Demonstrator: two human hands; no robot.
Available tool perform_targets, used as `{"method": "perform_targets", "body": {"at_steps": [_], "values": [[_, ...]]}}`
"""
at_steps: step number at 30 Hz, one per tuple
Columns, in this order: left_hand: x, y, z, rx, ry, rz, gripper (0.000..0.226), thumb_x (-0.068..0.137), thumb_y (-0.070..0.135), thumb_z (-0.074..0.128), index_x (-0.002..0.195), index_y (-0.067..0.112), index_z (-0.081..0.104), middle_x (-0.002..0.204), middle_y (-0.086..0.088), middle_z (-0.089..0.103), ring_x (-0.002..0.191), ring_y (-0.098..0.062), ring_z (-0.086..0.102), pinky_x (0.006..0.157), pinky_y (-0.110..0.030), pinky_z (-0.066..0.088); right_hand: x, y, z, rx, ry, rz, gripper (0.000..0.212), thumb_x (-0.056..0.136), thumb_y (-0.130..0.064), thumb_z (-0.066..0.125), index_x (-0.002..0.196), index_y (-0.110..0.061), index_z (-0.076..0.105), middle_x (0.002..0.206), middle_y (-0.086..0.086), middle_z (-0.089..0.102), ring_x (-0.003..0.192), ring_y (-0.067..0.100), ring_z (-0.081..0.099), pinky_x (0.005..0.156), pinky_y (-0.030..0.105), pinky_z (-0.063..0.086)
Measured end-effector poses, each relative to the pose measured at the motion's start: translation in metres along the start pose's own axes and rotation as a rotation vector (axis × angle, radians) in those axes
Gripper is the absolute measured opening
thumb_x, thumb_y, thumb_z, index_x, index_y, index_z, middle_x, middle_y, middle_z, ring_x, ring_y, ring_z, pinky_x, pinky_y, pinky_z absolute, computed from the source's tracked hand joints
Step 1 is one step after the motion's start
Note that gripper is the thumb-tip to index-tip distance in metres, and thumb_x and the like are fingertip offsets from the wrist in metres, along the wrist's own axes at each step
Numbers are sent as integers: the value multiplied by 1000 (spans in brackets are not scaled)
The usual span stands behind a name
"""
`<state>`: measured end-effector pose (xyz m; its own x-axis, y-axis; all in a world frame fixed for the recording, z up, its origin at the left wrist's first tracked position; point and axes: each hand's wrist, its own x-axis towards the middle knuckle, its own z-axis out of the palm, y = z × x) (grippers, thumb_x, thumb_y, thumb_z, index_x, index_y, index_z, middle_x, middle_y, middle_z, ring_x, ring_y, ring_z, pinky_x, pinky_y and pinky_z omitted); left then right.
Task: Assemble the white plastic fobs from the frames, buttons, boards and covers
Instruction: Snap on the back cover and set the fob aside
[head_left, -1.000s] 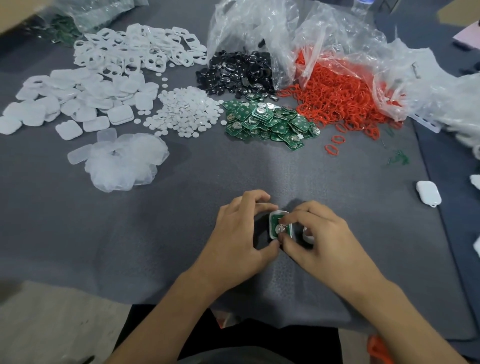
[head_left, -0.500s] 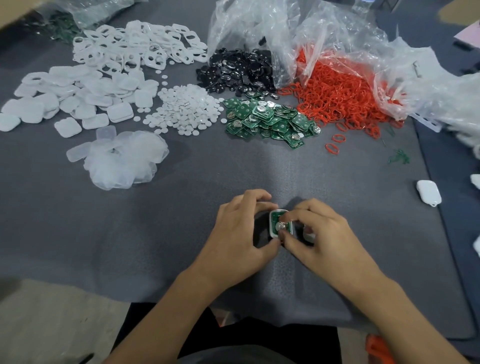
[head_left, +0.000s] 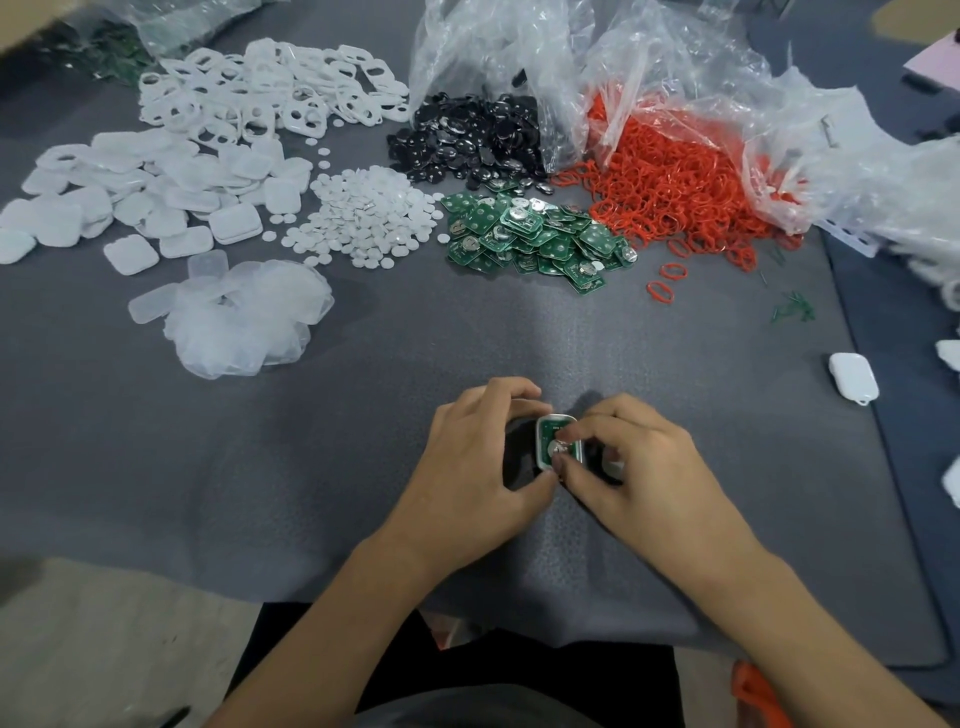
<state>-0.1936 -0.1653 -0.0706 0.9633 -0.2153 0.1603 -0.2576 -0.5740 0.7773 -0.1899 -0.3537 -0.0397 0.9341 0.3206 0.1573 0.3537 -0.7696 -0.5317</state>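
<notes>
A half-built white fob (head_left: 549, 435) with a green board showing inside it sits between both hands near the table's front. My left hand (head_left: 480, 457) grips its left side, fingers curled over the top and thumb below. My right hand (head_left: 639, 467) pinches its right side, fingertips on the board, and hides a second white part under its palm. At the back lie white frames (head_left: 270, 93), white covers (head_left: 156, 202), small white round buttons (head_left: 369, 215) and green boards (head_left: 535, 236).
Clear thin covers (head_left: 244, 317) are heaped at the left. Black discs (head_left: 467, 137) and red rings (head_left: 670, 182) spill from clear plastic bags (head_left: 519, 47) at the back. A finished white fob (head_left: 853, 376) lies at the right, on the grey mat (head_left: 363, 415).
Both hands stay on the fob; my right fingertips have shifted slightly over the board. The piles have not moved.
</notes>
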Motion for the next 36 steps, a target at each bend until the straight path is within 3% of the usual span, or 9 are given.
{"method": "perform_targets", "body": {"at_steps": [6, 17, 23, 28, 33, 36], "values": [[0, 0, -1, 6, -8, -7, 56, 80, 30, 80, 127, 31, 48, 123, 23, 62, 129, -1, 46, 110, -27, 27, 1, -6, -2, -51, -16, -3, 12, 82, -15, 78, 92, -16, 73, 93, -4, 60, 81, 14, 61, 75, 35, 54], [-1, 0, -1, 3, -2, -7, 46, 83, 31, 77, 123, 30, 54, 122, 21, 61, 121, 2, 47, 108, -28, 30, 5, -22, -1, -285, -69, -45, 4, 86, -17, 67, 89, -17, 68, 84, -2, 54, 76, 25, 58, 66, 32, 46], [-1, -1, -1, 26, -3, 13, 49, 81, 34, 77, 123, 32, 51, 122, 22, 61, 122, 3, 46, 107, -23, 27, -2, -22, -1, -269, -29, -50, 7, 89, -10, 69, 92, -10, 76, 90, 4, 65, 79, 27, 64, 72, 39, 55], [0, -1, 0, 29, 11, 29, 49, 81, 38, 76, 123, 32, 52, 122, 22, 61, 122, 2, 47, 106, -24, 28, -11, -20, -1, -181, 6, -26, 21, 84, -8, 76, 105, -12, 75, 103, 0, 68, 90, 21, 67, 83, 33, 55], [0, -2, 0, 49, 9, 35, 50, 80, 42, 76, 123, 34, 52, 122, 24, 60, 123, 3, 46, 106, -22, 27, -17, -8, -19, -87, 85, 64, 31, 80, -11, 80, 111, -18, 73, 105, -8, 69, 98, 6, 61, 93, 0, 34], [0, -4, 1, 91, 10, 56, 44, 81, 42, 74, 121, 35, 57, 120, 27, 57, 125, 3, 43, 106, -23, 28, -20, 4, -30, -105, 54, 131, 29, 82, -19, 81, 110, -19, 74, 106, -10, 68, 103, 6, 61, 94, 1, 31]]}}
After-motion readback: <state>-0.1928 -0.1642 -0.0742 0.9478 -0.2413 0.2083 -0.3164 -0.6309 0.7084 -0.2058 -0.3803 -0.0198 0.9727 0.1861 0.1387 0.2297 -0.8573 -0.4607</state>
